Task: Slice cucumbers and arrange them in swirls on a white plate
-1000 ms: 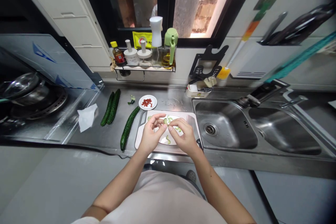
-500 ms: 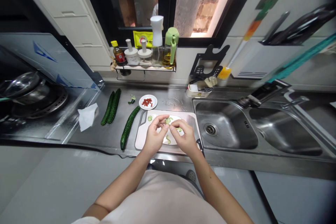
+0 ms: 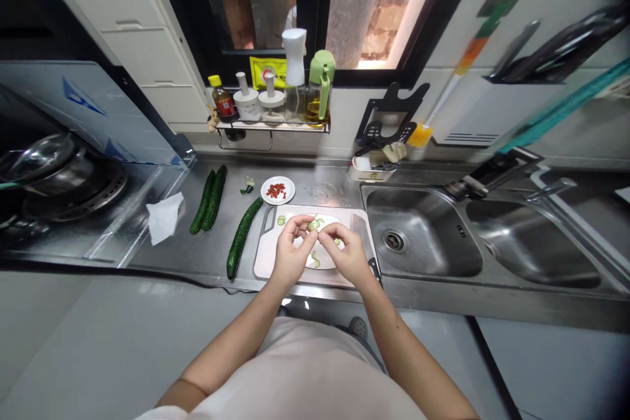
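Over a white plate (image 3: 322, 262), my left hand (image 3: 291, 252) and my right hand (image 3: 347, 254) meet at the fingertips. Between them is a small pale-green cucumber slice (image 3: 312, 226), pinched by the left fingers, with the right thumb and index closed at its edge. Curved cucumber slices (image 3: 315, 258) lie spread on the plate, partly covered by my hands. Beneath the plate is a cutting board (image 3: 266, 264), with another slice (image 3: 281, 220) at its upper left. At the board's right side rests a knife (image 3: 375, 270), its black handle toward me.
A whole cucumber (image 3: 242, 239) lies left of the board, and two more cucumbers (image 3: 209, 200) farther left. Behind are a small dish of red pieces (image 3: 277, 191) and cucumber scraps (image 3: 247, 185). A double sink (image 3: 423, 236) is right; a paper towel (image 3: 165, 218) and stove (image 3: 73, 184) are left.
My hands stay nearly in place over the plate, with only slight finger movement around the slice. The camera view has shifted a little.
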Motion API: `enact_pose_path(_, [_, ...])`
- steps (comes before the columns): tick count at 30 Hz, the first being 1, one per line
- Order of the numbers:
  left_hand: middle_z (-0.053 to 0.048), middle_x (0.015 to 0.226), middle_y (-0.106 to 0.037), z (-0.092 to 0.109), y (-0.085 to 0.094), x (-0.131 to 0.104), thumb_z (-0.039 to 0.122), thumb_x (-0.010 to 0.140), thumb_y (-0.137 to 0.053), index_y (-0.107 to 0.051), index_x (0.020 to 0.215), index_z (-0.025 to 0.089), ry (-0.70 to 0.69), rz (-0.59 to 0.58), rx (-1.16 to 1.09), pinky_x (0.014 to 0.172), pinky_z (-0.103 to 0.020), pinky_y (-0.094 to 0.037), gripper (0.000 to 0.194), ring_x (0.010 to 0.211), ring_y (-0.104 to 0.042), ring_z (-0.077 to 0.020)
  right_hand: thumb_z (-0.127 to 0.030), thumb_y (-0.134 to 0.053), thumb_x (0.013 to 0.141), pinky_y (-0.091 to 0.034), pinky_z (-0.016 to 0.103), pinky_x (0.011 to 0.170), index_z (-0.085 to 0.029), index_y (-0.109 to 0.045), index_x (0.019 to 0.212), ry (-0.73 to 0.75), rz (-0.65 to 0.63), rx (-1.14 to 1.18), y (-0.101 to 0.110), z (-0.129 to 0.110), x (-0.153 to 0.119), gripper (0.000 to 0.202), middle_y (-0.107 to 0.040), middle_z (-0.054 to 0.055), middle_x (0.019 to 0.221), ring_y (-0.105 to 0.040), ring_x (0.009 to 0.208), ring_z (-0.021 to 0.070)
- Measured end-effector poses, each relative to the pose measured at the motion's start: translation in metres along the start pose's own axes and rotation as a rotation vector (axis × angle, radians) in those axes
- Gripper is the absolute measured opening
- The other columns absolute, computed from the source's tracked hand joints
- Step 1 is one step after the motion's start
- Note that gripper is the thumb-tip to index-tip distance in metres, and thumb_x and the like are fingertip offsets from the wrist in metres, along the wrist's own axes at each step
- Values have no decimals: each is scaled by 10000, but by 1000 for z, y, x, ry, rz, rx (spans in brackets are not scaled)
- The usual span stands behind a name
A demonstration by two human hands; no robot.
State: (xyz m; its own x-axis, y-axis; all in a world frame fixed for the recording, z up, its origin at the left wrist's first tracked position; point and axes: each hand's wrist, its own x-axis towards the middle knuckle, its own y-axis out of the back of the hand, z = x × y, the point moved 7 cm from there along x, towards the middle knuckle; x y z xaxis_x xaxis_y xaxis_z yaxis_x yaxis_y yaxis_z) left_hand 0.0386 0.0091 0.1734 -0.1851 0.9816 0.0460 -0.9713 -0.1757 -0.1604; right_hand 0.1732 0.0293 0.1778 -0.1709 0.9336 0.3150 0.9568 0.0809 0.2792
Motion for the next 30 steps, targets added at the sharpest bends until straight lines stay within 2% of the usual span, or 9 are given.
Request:
enact_pose_path(5, [-3, 809, -582, -9, 3, 4, 239, 687, -734, -595, 908, 185, 30, -16, -9, 735, -235, -407, 266, 743, -525, -116, -401, -645, 807, -482, 267, 609, -191, -618, 743, -93, -81, 85, 1, 13, 5, 221, -645, 16, 708, -587, 659, 142])
enact_pose_path(10, [12, 768, -575, -28, 4, 5, 249, 652, -757, -575, 829, 180, 72, -51, -2, 682, -221, -407, 263, 685, -521, -99, -445, -665, 783, -489, 265, 602, -182, -624, 755, -145, -133, 101, 1, 31, 3, 268, -651, 14, 710, -601, 646, 138])
enact_pose_path(18, [5, 722, -609, -86, 11, 9, 246, 625, -763, -649, 843, 163, 154, -123, 99, 667, -219, -408, 260, 670, -528, -106, -362, -627, 776, -466, 251, 596, -176, -631, 756, -212, -224, 16, -7, 74, -7, 187, -647, -4, 690, -582, 628, 127])
enact_pose_path(22, [0, 709, -621, -114, 18, 13, 262, 623, -756, -689, 810, 162, 179, -147, 219, 680, -221, -411, 223, 679, -536, -113, -290, -580, 779, -449, 249, 623, -171, -636, 765, -245, -270, -79, -15, 99, -11, 132, -656, -2, 708, -580, 647, 127])
enact_pose_path(30, [20, 654, -623, -150, 29, 11, 302, 644, -738, -710, 814, 198, 244, -184, 516, 689, -239, -392, 201, 661, -548, -134, -194, -544, 783, -388, 224, 607, -159, -650, 751, -273, -361, -223, -31, 134, -18, 116, -635, -10, 649, -540, 618, 119])
